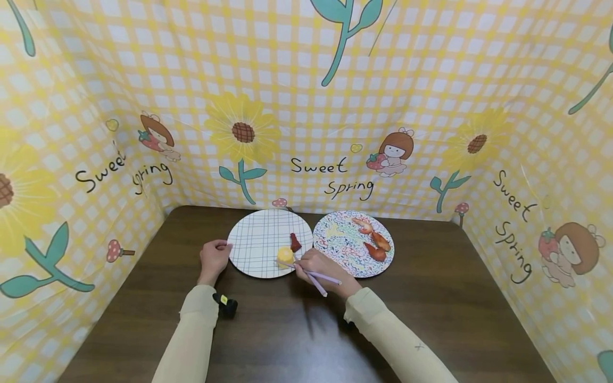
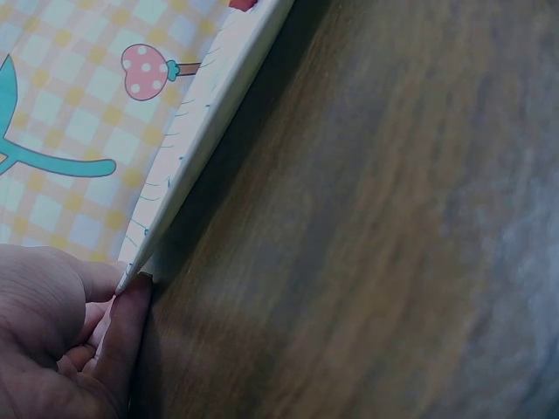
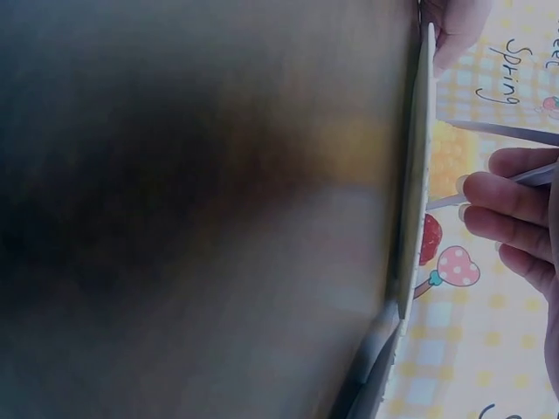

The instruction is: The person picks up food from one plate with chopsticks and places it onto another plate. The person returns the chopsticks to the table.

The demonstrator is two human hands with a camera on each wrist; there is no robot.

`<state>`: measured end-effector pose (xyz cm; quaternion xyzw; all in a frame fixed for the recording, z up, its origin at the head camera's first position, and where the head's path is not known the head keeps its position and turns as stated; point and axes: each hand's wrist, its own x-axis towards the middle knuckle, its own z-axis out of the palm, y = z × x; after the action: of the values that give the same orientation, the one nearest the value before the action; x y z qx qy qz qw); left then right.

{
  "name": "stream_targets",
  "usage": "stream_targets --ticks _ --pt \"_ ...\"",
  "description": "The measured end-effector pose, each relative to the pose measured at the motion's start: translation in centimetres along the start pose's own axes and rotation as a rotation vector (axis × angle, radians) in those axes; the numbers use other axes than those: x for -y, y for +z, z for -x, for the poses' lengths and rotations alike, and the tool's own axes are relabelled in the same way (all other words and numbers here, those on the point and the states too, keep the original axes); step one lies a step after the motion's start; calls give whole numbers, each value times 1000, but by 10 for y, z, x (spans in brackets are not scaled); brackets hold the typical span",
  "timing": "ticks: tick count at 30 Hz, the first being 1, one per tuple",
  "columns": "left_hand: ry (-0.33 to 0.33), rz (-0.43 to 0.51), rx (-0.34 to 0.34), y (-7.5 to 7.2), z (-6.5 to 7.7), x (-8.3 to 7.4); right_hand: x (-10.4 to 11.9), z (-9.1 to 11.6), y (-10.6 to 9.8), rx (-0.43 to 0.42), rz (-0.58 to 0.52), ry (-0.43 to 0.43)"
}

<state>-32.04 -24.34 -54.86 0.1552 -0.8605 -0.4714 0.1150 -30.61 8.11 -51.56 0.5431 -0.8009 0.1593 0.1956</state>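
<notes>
My left hand [image 1: 214,260] pinches the left rim of a white plate with a blue grid [image 1: 254,239]; in the left wrist view, thumb and fingers [image 2: 127,327] meet at its edge. My right hand [image 1: 318,267] holds a pair of lilac chopsticks [image 1: 322,277] over that plate's right side. Their tips reach a yellow piece of corn [image 1: 285,255], one stick on either side of it in the right wrist view. Whether they grip it, I cannot tell. Just behind the corn lies a dark red piece [image 1: 295,243], shaped like a small drumstick.
A plate speckled in many colours [image 1: 335,234] touches the gridded plate on the right. On it lie a shrimp-like piece [image 1: 362,225] and two browned, meat-like pieces [image 1: 374,252]. Both plates stand on a dark wooden table [image 1: 268,330], enclosed by a yellow checked cloth [image 1: 297,133].
</notes>
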Motion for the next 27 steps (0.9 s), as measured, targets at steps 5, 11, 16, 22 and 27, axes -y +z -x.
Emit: stream_targets --ticks 5,11,16,22,27 --pt "-5 2 -6 1 1 0 -2 0 1 15 -17 20" --pt "9 -3 -9 2 0 3 -4 0 1 5 -56 60" --pt "11 -5 -9 2 -2 5 -6 -1 4 -39 -57 31" --pt "17 -9 -7 2 -2 5 -7 -3 5 -64 -76 58" --pt "13 -2 -12 2 -1 3 -8 -5 5 -63 -65 68"
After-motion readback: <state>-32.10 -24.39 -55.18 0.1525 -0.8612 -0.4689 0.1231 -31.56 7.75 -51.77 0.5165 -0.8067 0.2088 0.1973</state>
